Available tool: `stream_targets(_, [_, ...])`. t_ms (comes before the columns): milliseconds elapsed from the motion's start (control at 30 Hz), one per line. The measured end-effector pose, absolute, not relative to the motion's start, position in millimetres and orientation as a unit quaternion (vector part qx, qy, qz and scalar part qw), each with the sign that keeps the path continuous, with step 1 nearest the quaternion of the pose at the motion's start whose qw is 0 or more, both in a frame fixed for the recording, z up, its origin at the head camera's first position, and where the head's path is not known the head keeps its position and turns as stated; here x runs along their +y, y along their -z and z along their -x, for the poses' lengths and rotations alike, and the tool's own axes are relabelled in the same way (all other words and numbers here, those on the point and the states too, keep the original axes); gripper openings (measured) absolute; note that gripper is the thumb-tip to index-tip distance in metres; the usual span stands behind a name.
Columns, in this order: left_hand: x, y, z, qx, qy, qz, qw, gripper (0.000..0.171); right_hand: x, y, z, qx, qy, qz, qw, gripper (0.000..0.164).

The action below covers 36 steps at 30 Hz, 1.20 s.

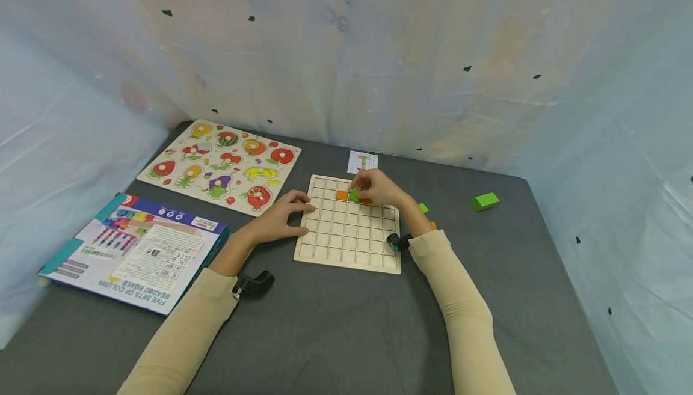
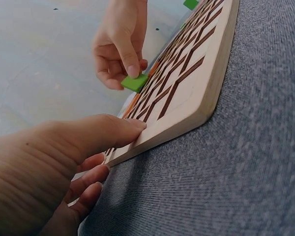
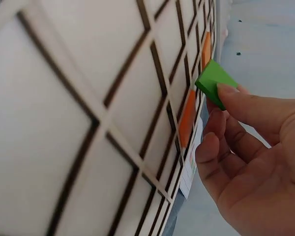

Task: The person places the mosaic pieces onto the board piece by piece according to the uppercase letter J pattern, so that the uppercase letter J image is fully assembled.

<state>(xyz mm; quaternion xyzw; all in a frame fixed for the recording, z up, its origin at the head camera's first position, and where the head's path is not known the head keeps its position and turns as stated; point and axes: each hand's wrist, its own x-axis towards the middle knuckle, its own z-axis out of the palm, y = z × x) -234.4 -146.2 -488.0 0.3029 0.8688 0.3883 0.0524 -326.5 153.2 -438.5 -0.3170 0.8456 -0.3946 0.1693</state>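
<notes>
A pale wooden board [image 1: 346,257] with a grid of square cells lies on the table. The left hand [image 1: 278,217] is at its left side; in the left wrist view the thumb [image 2: 120,127] rests on the rim and the other fingers touch the edge. Above the far part of the grid, the right hand [image 1: 379,187] pinches a green block [image 3: 215,83] between thumb and fingers, tilted over the cells. An orange square [image 1: 342,195] sits in a cell left of it. Another orange piece [image 1: 366,201] lies partly hidden beneath the right hand.
A small printed pattern card [image 1: 354,162] lies behind the board. Green blocks [image 1: 484,202] lie to the right, one partly behind the right forearm. At left are a fruit puzzle board [image 1: 238,169] and a flat box [image 1: 103,263].
</notes>
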Motion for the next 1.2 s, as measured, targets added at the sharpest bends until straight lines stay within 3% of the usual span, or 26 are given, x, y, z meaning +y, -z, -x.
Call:
stream_targets(200, [-146,487,234,0.869,-0.388,-0.302,0.053,0.052,150,441,326,0.854,0.387,0.304,0.172,0.012])
stream_targets(567, [-146,486,235,0.872,-0.388,-0.292,0.062,0.053,148,441,321,0.887,0.338,0.275,0.15,0.022])
stream_targets(1000, [-146,487,234,0.869,-0.392,-0.296,0.061,0.052,144,441,318,0.905,0.303,0.271,0.128,0.016])
stream_targets(1200, [-145,487,235,0.866,-0.396,-0.299,0.057,0.051,164,439,308,0.9,0.323,0.277,0.092,0.019])
